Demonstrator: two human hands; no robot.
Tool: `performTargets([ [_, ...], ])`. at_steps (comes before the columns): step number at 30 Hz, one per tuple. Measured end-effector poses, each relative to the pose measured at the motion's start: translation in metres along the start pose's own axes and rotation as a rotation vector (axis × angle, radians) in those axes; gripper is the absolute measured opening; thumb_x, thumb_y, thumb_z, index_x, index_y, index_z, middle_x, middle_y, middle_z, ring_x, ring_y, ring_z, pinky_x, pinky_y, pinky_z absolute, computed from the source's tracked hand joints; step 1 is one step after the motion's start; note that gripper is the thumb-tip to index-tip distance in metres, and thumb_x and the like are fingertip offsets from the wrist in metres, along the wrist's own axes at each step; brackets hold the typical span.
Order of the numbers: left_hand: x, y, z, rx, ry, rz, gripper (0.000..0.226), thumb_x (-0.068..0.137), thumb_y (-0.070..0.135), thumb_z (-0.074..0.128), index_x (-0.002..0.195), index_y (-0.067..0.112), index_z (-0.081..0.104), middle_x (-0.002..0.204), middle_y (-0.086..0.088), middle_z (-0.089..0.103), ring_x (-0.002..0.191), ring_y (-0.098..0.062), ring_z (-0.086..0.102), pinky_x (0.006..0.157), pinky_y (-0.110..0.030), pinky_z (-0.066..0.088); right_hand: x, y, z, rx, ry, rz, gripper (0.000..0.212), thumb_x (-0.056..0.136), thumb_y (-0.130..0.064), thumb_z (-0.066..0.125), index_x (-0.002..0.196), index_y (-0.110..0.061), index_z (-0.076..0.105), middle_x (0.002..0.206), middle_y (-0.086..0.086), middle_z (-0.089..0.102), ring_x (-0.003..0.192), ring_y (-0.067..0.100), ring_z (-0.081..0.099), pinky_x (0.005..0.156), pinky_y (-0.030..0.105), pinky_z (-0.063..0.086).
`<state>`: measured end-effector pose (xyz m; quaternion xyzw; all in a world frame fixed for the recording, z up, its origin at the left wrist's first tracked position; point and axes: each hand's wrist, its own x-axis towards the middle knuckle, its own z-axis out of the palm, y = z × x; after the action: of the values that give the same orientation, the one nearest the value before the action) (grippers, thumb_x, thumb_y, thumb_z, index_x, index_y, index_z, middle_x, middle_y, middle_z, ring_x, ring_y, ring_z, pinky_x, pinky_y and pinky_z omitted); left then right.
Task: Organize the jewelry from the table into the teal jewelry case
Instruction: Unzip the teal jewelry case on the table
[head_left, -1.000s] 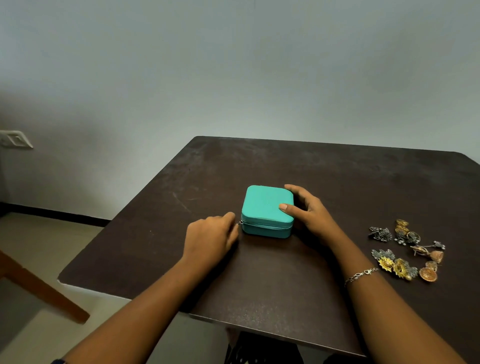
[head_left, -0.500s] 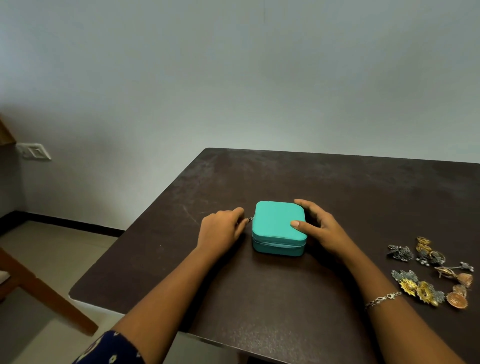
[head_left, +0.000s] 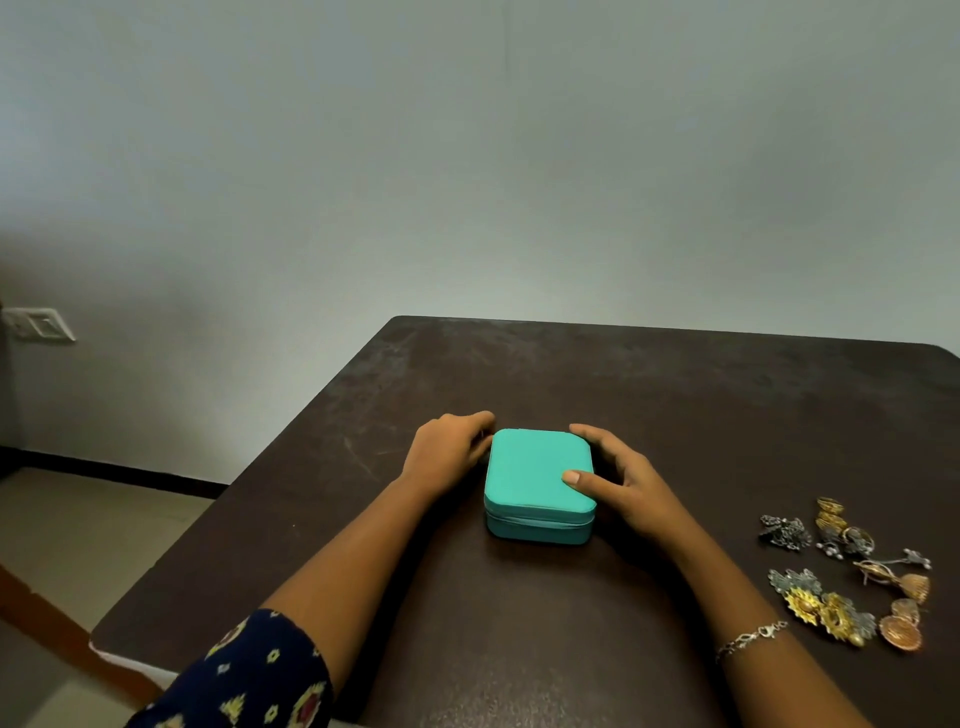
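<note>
Now one closed case (head_left: 537, 480), right hand (head_left: 631, 491) gripping it; left hand (head_left: 447, 453) curled at its left edge, grip unclear; maybe ten jewels (head_left: 808, 607) lie right.

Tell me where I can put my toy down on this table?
Bare: the wide strip from the teal case back to the table's far edge, and the patch before the case, between the forearms. Crowded: the jewelry at the right, and the case's sides, where the left hand and right hand sit.

Dark brown table (head_left: 675, 395) before a plain grey wall (head_left: 467, 156) bearing a switch plate (head_left: 39, 325).
</note>
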<state>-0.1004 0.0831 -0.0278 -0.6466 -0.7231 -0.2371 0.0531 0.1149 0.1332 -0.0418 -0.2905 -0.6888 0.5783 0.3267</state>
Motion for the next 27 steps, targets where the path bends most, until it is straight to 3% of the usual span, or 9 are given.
performTargets([
  [7,0.0,0.003,0.008,-0.182,-0.003,-0.078,0.02,0.087,0.018,0.054,0.069,0.018,0.047,0.06,0.006,0.051,0.062,-0.02,0.048,0.056,-0.028,0.033,0.0,0.002,0.001,-0.01,0.003,0.005,0.052,0.075,-0.027,0.071,0.122,-0.032,0.049,0.125,-0.004,0.054,0.113,0.012,0.054,0.094,0.034,0.048],
  [11,-0.019,0.008,0.01,-0.49,0.092,-0.22,0.027,0.095,0.031,0.045,0.084,0.014,0.063,0.083,0.002,0.065,0.078,-0.015,0.058,0.065,-0.027,0.041,-0.002,0.0,0.0,-0.01,-0.017,-0.002,0.064,0.068,-0.043,0.072,0.126,-0.035,0.047,0.13,-0.008,0.051,0.118,0.008,0.05,0.096,0.03,0.046],
  [14,-0.039,0.007,0.007,-0.695,-0.007,-0.192,0.049,0.087,0.059,0.033,0.111,0.025,0.059,0.112,0.005,0.062,0.105,-0.01,0.055,0.092,-0.033,0.044,-0.006,-0.007,-0.005,-0.004,-0.114,-0.02,0.068,0.064,-0.04,0.073,0.126,-0.042,0.043,0.135,-0.016,0.043,0.122,0.001,0.044,0.098,0.024,0.041],
  [17,-0.051,0.008,0.003,-0.625,-0.291,-0.077,0.09,0.064,0.073,0.047,0.141,0.032,0.025,0.146,0.007,0.034,0.135,-0.011,0.028,0.115,-0.041,0.018,-0.009,-0.013,-0.011,-0.164,-0.238,-0.032,0.081,0.057,-0.043,0.077,0.126,-0.051,0.037,0.147,-0.019,0.027,0.133,0.002,0.029,0.109,0.028,0.031],
  [20,-0.054,0.014,0.001,-0.478,-0.384,-0.067,0.116,0.052,0.077,0.055,0.145,0.036,0.0,0.154,0.011,0.015,0.142,-0.009,0.009,0.116,-0.039,-0.009,-0.01,-0.014,-0.014,-0.297,-0.279,-0.042,0.088,0.058,-0.033,0.079,0.132,-0.045,0.033,0.15,-0.02,0.013,0.135,-0.001,0.017,0.108,0.019,0.023],
  [24,-0.056,0.021,-0.005,-0.47,-0.377,-0.12,0.116,0.051,0.074,0.056,0.144,0.035,0.001,0.152,0.013,0.021,0.141,-0.011,0.011,0.116,-0.037,-0.007,-0.011,-0.014,-0.015,-0.298,-0.259,-0.043,0.089,0.058,-0.024,0.078,0.136,-0.036,0.036,0.149,-0.018,0.018,0.133,-0.001,0.021,0.097,0.004,0.029],
  [27,-0.058,0.026,-0.01,-0.488,-0.348,-0.145,0.107,0.06,0.06,0.066,0.144,0.033,0.006,0.15,0.011,0.026,0.141,-0.015,0.012,0.115,-0.036,-0.005,-0.011,-0.014,-0.014,-0.274,-0.237,-0.041,0.085,0.057,-0.021,0.078,0.133,-0.034,0.041,0.147,-0.016,0.024,0.131,0.001,0.027,0.097,0.006,0.033],
])
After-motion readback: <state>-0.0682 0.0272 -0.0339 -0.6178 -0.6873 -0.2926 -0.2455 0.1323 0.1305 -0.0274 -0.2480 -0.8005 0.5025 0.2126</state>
